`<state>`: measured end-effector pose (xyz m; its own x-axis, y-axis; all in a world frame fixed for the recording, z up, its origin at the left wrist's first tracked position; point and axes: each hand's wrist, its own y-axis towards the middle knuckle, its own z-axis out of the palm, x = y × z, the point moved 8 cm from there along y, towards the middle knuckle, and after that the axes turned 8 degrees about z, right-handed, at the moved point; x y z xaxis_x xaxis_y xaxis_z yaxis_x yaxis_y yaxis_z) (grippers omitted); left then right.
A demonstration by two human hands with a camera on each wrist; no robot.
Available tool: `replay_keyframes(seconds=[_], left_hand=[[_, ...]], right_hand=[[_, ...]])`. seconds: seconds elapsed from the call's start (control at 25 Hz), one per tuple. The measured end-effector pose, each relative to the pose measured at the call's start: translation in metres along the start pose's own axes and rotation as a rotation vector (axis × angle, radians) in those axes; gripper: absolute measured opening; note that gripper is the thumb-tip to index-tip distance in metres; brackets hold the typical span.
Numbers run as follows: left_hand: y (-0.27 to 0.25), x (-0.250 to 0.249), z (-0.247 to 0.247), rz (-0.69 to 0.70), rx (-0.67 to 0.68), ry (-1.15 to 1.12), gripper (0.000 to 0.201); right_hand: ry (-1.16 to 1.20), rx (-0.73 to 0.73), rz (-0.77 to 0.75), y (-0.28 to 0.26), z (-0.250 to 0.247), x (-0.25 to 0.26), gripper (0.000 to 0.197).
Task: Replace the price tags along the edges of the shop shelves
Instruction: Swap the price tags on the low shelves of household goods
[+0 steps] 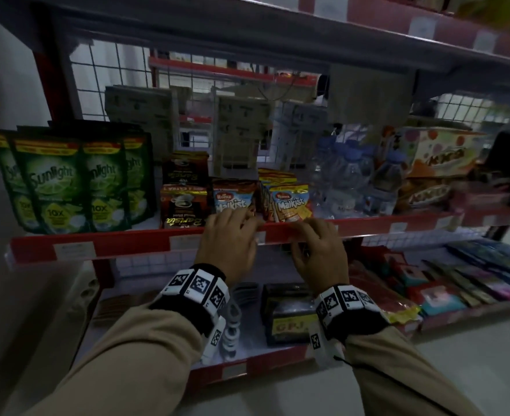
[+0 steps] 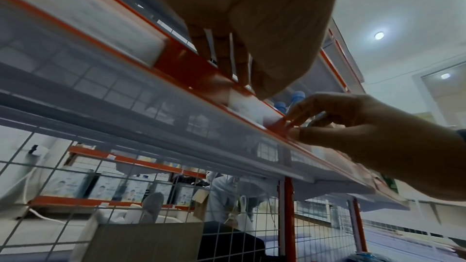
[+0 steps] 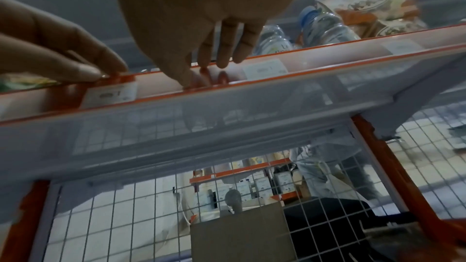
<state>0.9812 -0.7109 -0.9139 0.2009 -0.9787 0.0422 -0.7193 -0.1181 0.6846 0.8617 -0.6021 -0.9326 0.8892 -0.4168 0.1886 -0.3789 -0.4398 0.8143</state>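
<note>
The red price rail (image 1: 127,242) runs along the front of the middle shelf, and a white price tag (image 1: 260,237) sits in it between my hands. My left hand (image 1: 244,219) curls its fingers over the rail's top edge just left of the tag. In the left wrist view the tag (image 2: 244,107) lies right below my left hand (image 2: 234,71). My right hand (image 1: 310,228) grips the rail to the tag's right, fingers over the top and thumb below. In the right wrist view my right hand (image 3: 201,75) has the tag (image 3: 111,95) to its left and a second tag (image 3: 264,70) to its right.
Green Sunlight pouches (image 1: 67,187), a coffee box (image 1: 181,205), Malkist packs (image 1: 289,202) and water bottles (image 1: 352,181) stand just behind the rail. Another tag (image 1: 73,250) sits further left. A lower shelf (image 1: 247,363) holds boxes and packets, and an upper shelf (image 1: 397,22) hangs overhead.
</note>
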Motion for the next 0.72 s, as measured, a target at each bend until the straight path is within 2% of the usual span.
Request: replay_keyframes(seconds=[0.2, 0.4, 0.56, 0.72], left_hand=[[0.009, -0.014, 0.016, -0.155, -0.081, 0.074, 0.034], [0.003, -0.022, 0.021, -0.220, -0.149, 0.134, 0.041], [0.002, -0.026, 0.020, -0.214, -0.093, 0.156, 0.047], [-0.003, -0.034, 0.016, -0.215, -0.019, 0.159, 0.046]], right_hand=[[0.062, -0.022, -0.136, 0.002, 0.006, -0.010, 0.026], [0.033, 0.108, -0.040, 0.014, 0.013, -0.011, 0.033], [0.027, 0.158, -0.002, 0.020, 0.014, -0.009, 0.038], [0.033, 0.189, -0.062, 0.019, 0.013, -0.010, 0.038]])
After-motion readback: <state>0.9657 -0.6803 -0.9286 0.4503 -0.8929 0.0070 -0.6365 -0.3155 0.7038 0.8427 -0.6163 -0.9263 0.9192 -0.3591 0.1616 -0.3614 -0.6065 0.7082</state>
